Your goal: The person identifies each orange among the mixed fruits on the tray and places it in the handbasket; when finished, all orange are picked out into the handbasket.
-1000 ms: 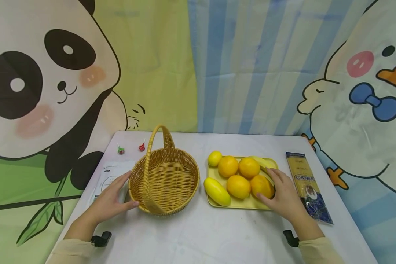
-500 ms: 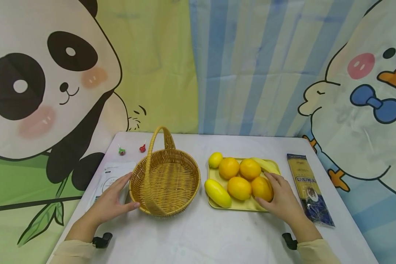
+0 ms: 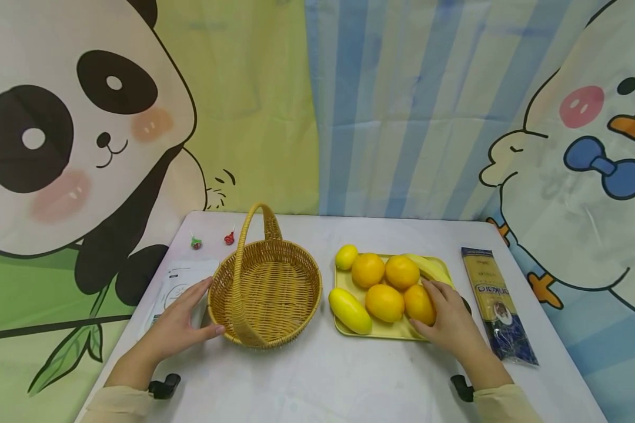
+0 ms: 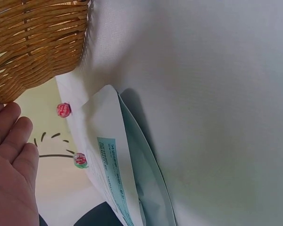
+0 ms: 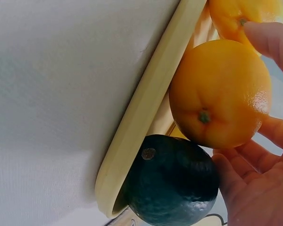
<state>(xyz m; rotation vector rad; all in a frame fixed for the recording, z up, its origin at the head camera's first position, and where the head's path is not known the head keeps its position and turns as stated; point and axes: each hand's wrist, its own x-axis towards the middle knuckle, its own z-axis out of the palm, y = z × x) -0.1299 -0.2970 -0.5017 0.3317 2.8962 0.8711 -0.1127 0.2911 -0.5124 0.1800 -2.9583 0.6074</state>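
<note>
In the head view a yellow tray (image 3: 405,335) bears several oranges, a banana (image 3: 428,268), a small lemon (image 3: 346,257) and a long yellow fruit (image 3: 350,311). My right hand (image 3: 451,322) has thumb and fingers round the front right orange (image 3: 419,304). The right wrist view shows this orange (image 5: 219,94) between thumb and fingers. A dark green, avocado-like fruit (image 5: 172,181) lies against the fingers, mostly hidden behind the hand in the head view. My left hand (image 3: 182,322) rests spread at the left side of a wicker basket (image 3: 275,294), fingertips against its wall.
A white pouch (image 3: 171,288) lies under and beyond the left hand. Green (image 3: 196,242) and red (image 3: 229,238) lollipops lie at the back left. A gold and blue packet (image 3: 500,305) lies right of the tray. The basket's arched handle (image 3: 238,264) stands upright.
My right hand has shifted slightly left and closed in on the front right orange. The dark green fruit now shows right of the hand. The left hand stays at the basket.
</note>
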